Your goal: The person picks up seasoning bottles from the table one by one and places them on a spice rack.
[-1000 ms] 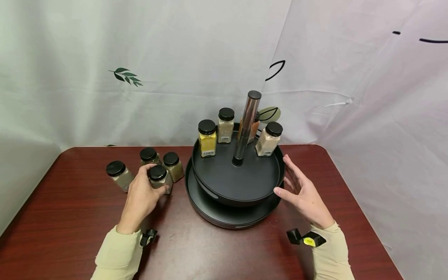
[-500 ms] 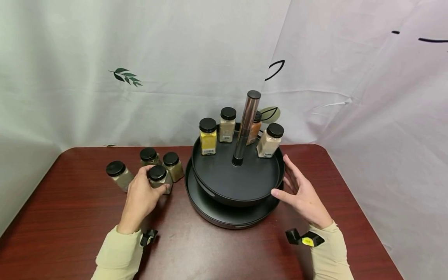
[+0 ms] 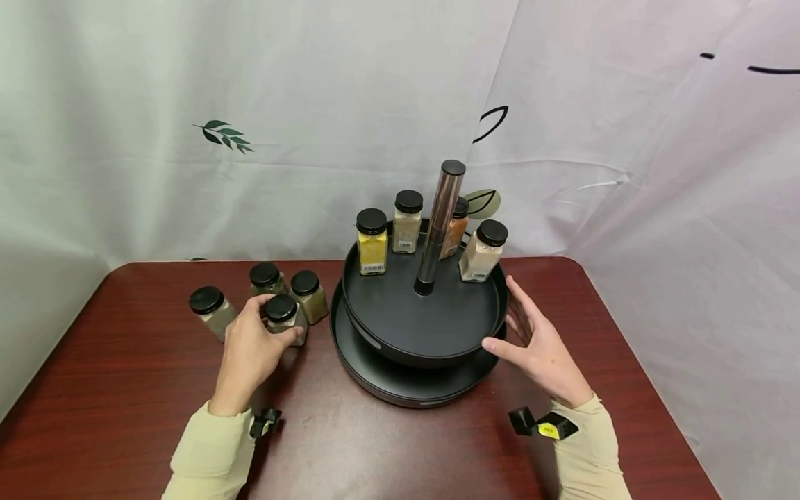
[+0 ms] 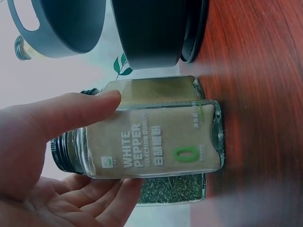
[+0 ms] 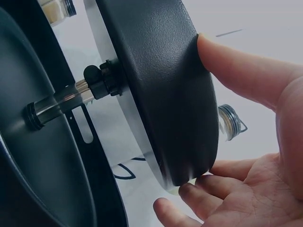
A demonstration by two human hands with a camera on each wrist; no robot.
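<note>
My left hand (image 3: pixel 255 351) grips a square glass spice jar (image 3: pixel 287 326) with a black lid, thumb on one side and fingers on the other. In the left wrist view the label of this jar (image 4: pixel 156 146) reads white pepper. I cannot tell whether its base touches the table. On the right, my right hand (image 3: pixel 546 354) touches the outer wall of the black upper tray (image 3: pixel 412 326) with thumb and fingertips spread along it. The right wrist view shows the thumb (image 5: pixel 236 66) against the tray wall (image 5: pixel 165 85). A wider lower tray (image 3: pixel 409 385) sits beneath.
Near the left hand stand several jars: a pale one (image 3: pixel 219 316), a green-flaked one (image 3: pixel 267 278) and an olive one (image 3: pixel 311 298). The upper tray carries yellow (image 3: pixel 372 250), beige (image 3: pixel 407 226), orange (image 3: pixel 455 232) and cream jars (image 3: pixel 481 257) around a central post (image 3: pixel 440 222).
The upper tray has turned slightly clockwise, shifting its jars, and the orange jar shows more beside the post. My right thumb has slid a little left along the rim. The left hand stays put.
</note>
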